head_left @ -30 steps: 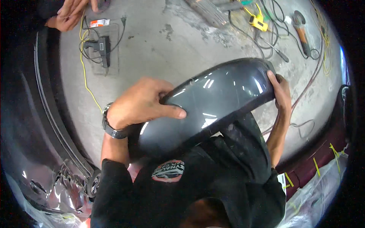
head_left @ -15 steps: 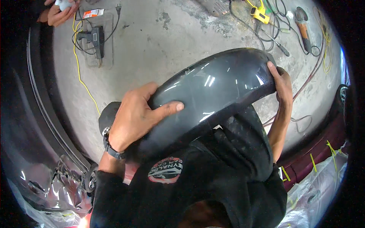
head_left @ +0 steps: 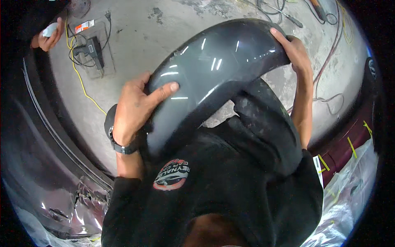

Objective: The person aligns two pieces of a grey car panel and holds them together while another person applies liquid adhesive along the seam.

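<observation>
A long, arched dark grey fender (head_left: 214, 70) with a glossy face is held up in front of my body, its outer curve away from me. My left hand (head_left: 133, 107), with a dark watch on the wrist, grips its left part, thumb on the glossy face and the other fingers mostly hidden behind the outer edge. At the far right end my right hand (head_left: 297, 51) holds on too, thumb along the top, its other fingers mostly hidden behind. The outer edge shows a small rough nick near the left hand. Reflected lights streak the surface.
A black corded pistol-shaped tool (head_left: 92, 50) lies on the concrete floor, beside a yellow cord (head_left: 82, 82). Another person's hand (head_left: 51, 37) holds something white. Left is a car with a crumpled panel (head_left: 86, 210); right, a maroon panel (head_left: 341, 160) with tape and plastic sheeting (head_left: 349, 193).
Both my hands have raised the fender farther from my body and slightly left, tilting it so more of its underside opening shows. The other person's hand has moved lower in view.
</observation>
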`<state>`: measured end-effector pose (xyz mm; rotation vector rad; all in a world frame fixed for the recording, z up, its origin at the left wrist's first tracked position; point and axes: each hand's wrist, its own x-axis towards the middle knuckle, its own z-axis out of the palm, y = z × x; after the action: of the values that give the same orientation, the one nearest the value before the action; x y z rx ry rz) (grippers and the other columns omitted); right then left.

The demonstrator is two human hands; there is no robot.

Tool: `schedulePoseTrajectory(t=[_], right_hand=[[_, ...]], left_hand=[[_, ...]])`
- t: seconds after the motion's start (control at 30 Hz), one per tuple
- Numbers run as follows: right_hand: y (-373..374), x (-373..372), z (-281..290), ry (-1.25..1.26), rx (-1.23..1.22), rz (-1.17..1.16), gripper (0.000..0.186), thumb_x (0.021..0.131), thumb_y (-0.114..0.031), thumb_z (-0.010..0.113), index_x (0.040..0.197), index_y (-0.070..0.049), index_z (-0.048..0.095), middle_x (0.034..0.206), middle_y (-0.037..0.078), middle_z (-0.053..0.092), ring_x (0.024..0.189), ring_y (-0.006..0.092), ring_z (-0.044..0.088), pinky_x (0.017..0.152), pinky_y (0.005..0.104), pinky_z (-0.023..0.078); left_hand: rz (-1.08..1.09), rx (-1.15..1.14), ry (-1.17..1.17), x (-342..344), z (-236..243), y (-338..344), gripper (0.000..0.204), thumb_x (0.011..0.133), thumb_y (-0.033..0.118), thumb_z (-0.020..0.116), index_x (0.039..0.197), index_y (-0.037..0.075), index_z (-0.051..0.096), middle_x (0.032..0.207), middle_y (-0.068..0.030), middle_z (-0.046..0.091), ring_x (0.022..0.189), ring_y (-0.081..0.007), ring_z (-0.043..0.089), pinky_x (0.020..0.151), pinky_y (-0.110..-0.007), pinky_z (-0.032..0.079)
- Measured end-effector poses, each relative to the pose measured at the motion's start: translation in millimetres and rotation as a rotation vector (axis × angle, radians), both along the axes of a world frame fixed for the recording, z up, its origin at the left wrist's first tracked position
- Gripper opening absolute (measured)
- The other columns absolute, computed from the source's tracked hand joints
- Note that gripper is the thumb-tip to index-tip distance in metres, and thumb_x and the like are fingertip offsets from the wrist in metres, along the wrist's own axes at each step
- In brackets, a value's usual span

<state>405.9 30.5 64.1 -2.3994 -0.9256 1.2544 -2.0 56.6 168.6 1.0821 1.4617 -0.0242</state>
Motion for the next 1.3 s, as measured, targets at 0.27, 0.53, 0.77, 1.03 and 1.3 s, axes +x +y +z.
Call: schedulePoseTrajectory(t=[0.27, 0.53, 0.77, 1.03, 1.3], right_hand=[[13.7, 12.5, -22.3, -0.011, -0.048, 0.07, 0.085, 0.074, -0.069, 0.076, 0.088, 0.015, 0.07, 0.078, 0.015, 0.068, 0.072, 0.0218, 0.065, 0.068, 0.0352, 0.051], [11.8, 5.8, -7.2, 0.029, -0.043, 0.072, 0.09, 0.076, -0.066, 0.076, 0.102, 0.02, 0.067, 0.089, 0.019, 0.07, 0.079, 0.0236, 0.067, 0.076, 0.0347, 0.052], [9.5, -3.7, -1.9, 0.076, -0.046, -0.047, 0.085, 0.082, -0.059, 0.075, 0.106, 0.022, 0.063, 0.089, 0.02, 0.07, 0.078, 0.0229, 0.067, 0.075, 0.0315, 0.052], [8.7, -3.6, -5.3, 0.042, -0.03, -0.047, 0.085, 0.083, -0.059, 0.075, 0.107, 0.022, 0.063, 0.089, 0.021, 0.07, 0.077, 0.0229, 0.067, 0.073, 0.032, 0.053], [7.9, -1.2, -5.6, 0.034, -0.01, -0.031, 0.085, 0.078, -0.063, 0.076, 0.101, 0.018, 0.067, 0.085, 0.019, 0.07, 0.074, 0.0244, 0.067, 0.071, 0.034, 0.053]], left_hand=[[0.014, -0.012, 0.024, 2.7, -0.7, 3.8, 0.043, 0.085, 0.04, 0.08, 0.094, -0.001, 0.069, 0.074, -0.0015, 0.065, 0.059, -0.0089, 0.056, 0.053, -0.026, 0.043], [0.008, 0.069, -0.073, -4.2, -8.4, -1.2, 0.047, 0.085, 0.043, 0.08, 0.097, -0.001, 0.07, 0.076, -0.0041, 0.068, 0.063, -0.0114, 0.06, 0.056, -0.028, 0.047], [-0.053, 0.113, -0.03, -7.9, -5.8, 0.8, 0.051, 0.083, 0.046, 0.08, 0.093, -0.004, 0.07, 0.072, -0.006, 0.065, 0.063, -0.0117, 0.059, 0.057, -0.03, 0.047], [-0.098, 0.186, -0.017, -11.0, -12.6, 1.5, 0.06, 0.079, 0.051, 0.08, 0.088, -0.007, 0.07, 0.067, -0.0158, 0.065, 0.061, -0.0224, 0.064, 0.057, -0.037, 0.048], [-0.139, 0.172, -0.015, -9.3, -7.3, 5.4, 0.051, 0.084, 0.045, 0.08, 0.085, -0.004, 0.067, 0.067, -0.0054, 0.062, 0.063, -0.0118, 0.057, 0.055, -0.031, 0.044]])
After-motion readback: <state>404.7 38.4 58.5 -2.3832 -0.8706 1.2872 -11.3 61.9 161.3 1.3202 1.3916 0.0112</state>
